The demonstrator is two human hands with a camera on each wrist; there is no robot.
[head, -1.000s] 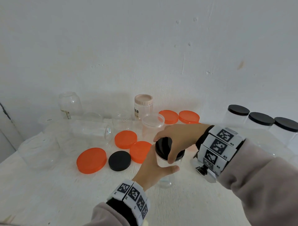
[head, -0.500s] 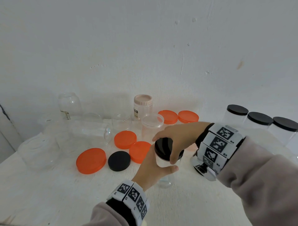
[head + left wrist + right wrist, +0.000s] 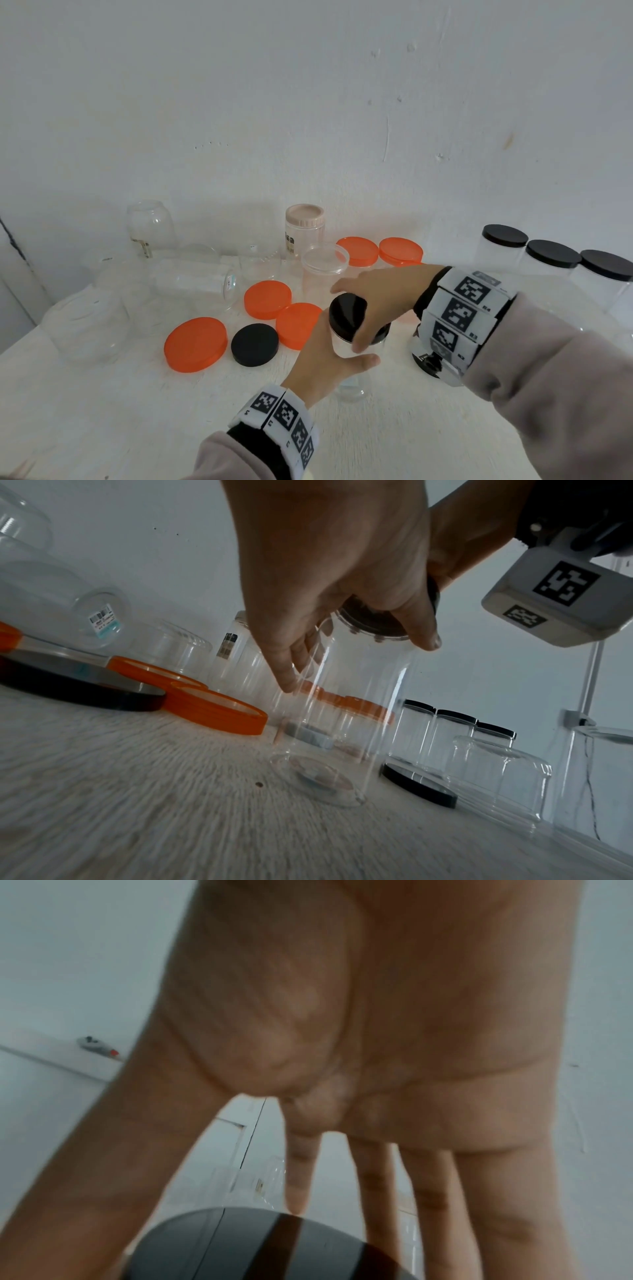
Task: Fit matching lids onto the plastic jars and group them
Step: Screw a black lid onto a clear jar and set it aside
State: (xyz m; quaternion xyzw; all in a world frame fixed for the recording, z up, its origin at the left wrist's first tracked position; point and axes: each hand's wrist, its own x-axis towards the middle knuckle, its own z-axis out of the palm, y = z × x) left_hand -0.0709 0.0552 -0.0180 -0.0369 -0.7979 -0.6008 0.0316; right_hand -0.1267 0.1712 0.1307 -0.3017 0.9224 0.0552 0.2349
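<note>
We judge the step in hand to be the seating of a round black plastic lid on a tall clear cylindrical plastic jar; the jar stands upright on the white rough-grained table, directly between our two hands; our left hand wraps the upper wall of the jar just under the lid, thumb on the near side and fingers on the far side, and so holds it steady; our right hand reaches in from the right and curls its fingers and thumb over the rim of the lid, gripping it from above; whether the thread has fully taken we cannot tell. The next move, in our judgement, calls for a twist of the lid against the held jar until it stops, then carrying the closed jar to the right of our right hand, where three clear jars with black lids already stand in a row; thin smooth walls may flex or slip under a hard squeeze, so moderate pressure is advised. To the left of our left hand lie a loose flat black lid and several flat orange plastic lids; beyond them stand and lie open clear jars without lids.
</note>
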